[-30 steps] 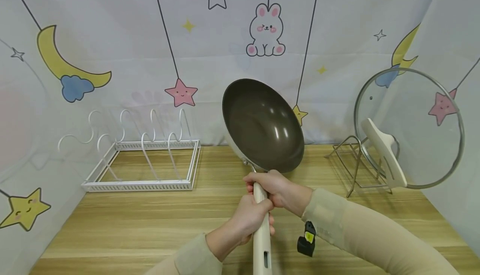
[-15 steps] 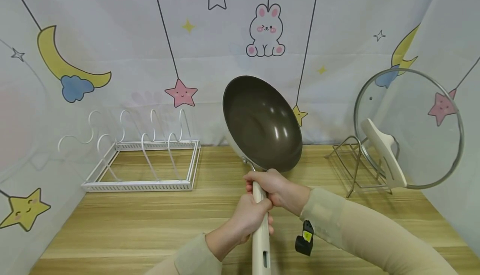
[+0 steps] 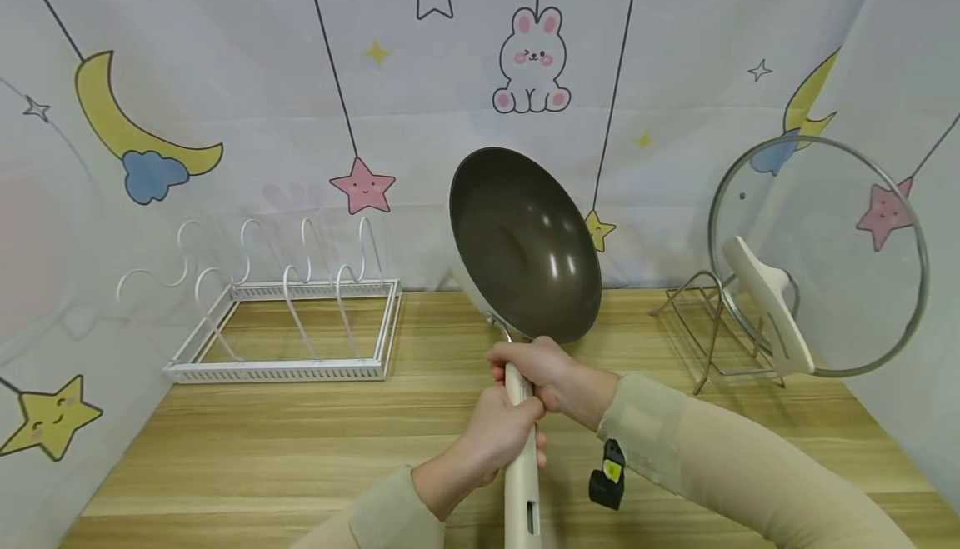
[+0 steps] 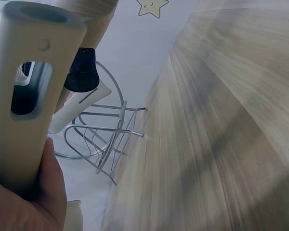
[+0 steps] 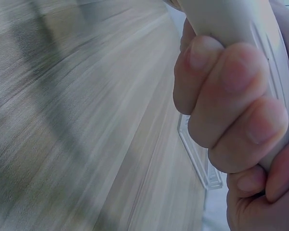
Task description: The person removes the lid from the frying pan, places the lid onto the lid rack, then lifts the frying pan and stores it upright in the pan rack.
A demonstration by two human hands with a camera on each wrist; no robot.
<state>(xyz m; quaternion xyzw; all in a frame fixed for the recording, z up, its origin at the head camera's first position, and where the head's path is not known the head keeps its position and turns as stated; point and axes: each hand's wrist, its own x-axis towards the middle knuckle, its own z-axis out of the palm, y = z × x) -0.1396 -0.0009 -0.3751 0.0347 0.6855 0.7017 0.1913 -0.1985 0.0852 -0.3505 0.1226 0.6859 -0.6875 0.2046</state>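
Above the wooden tabletop (image 3: 300,449), the dark-lined pan (image 3: 521,249) tilts between the white rack (image 3: 277,371) and the wire stand (image 3: 709,349) in the head view, its pale handle (image 3: 522,495) gripped by the person's curled left hand (image 3: 498,428) and, nearer the pan, right hand (image 3: 546,370).

Rack (image 3: 274,372): on tabletop (image 3: 300,449), left of pan (image 3: 521,241)
Lid stand (image 3: 714,336): on tabletop, right of pan
Lid (image 3: 840,232): in lid stand
Pan: above tabletop, before backdrop (image 3: 450,74)
Right hand (image 3: 546,370): around handle (image 3: 520,491), nearer pan
Left hand (image 3: 501,428): around handle, nearer its end
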